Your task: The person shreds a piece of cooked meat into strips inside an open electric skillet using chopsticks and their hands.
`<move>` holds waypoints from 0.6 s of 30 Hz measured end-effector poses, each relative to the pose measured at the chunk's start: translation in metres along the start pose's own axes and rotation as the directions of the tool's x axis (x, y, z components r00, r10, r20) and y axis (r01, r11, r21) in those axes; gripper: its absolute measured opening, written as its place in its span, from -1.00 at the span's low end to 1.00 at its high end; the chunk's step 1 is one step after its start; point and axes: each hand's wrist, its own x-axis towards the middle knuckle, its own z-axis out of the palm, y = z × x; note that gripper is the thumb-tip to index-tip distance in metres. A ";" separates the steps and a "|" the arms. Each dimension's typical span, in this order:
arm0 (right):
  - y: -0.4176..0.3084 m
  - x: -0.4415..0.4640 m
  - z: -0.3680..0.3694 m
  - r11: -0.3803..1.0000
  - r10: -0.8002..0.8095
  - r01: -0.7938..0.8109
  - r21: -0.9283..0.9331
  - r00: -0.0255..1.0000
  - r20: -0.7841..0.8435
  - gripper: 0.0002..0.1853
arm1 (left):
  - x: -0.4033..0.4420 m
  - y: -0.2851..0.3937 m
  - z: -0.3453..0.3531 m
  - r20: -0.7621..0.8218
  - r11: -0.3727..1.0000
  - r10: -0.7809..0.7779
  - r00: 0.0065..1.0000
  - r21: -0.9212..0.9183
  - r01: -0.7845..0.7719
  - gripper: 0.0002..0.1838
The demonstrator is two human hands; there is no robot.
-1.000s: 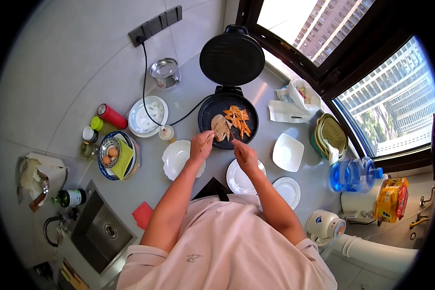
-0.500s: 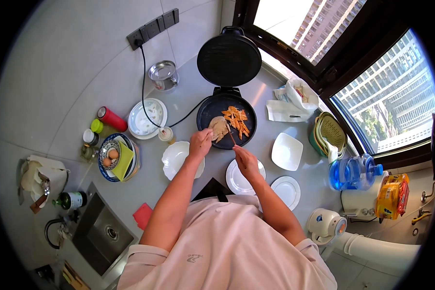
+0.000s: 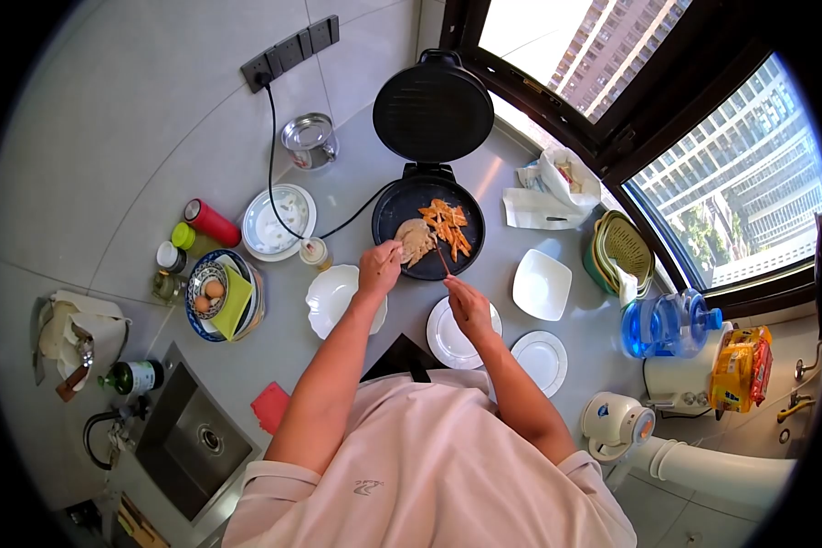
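In a round black electric griddle (image 3: 388, 205), a flat tan slab of raw-looking meat (image 3: 415, 239) lies beside a heap of orange strips (image 3: 447, 222). My right hand (image 3: 468, 306) is closed around thin brown chopsticks (image 3: 441, 258), whose tips reach between the meat and the strips. At the griddle's left front rim is my left hand (image 3: 380, 269), fingers curled in a pinch against the meat's edge; what they grip is hidden. The ridged black lid (image 3: 434, 108) stands raised behind the pan.
A scalloped white bowl (image 3: 320, 306) sits below my left hand. White plates (image 3: 541, 363) and a square bowl (image 3: 542, 285) stand to the right. The griddle's power cord (image 3: 271, 155) crosses a patterned plate (image 3: 263, 233). Eggs (image 3: 214, 289) rest in a bowl at left, above the sink (image 3: 192, 438).
The chopsticks and my right hand have shifted slightly right. The meat's surface looks more bunched. My left hand stays nearly in place.
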 end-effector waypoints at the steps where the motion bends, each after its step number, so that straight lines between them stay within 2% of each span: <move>1: 0.000 0.000 -0.001 1.000 0.006 -0.006 -0.002 1.000 0.004 -0.75 | 0.000 0.000 0.000 0.002 1.000 -0.006 1.000 0.001 0.006 -0.83; 11: 0.003 0.002 -0.009 1.000 0.026 -0.026 0.000 0.998 -0.049 -0.76 | 0.000 -0.007 -0.001 -0.012 1.000 -0.011 1.000 -0.003 0.011 -0.80; 14: -0.013 0.007 -0.009 0.997 0.007 0.001 0.081 0.996 -0.093 -0.75 | -0.002 -0.009 -0.002 0.004 0.999 0.011 1.000 -0.052 -0.010 -0.78; 18: -0.017 0.024 0.003 0.993 0.002 0.000 0.118 1.000 -0.021 -0.75 | -0.007 -0.004 -0.006 0.032 0.995 -0.008 0.999 -0.102 0.012 -0.80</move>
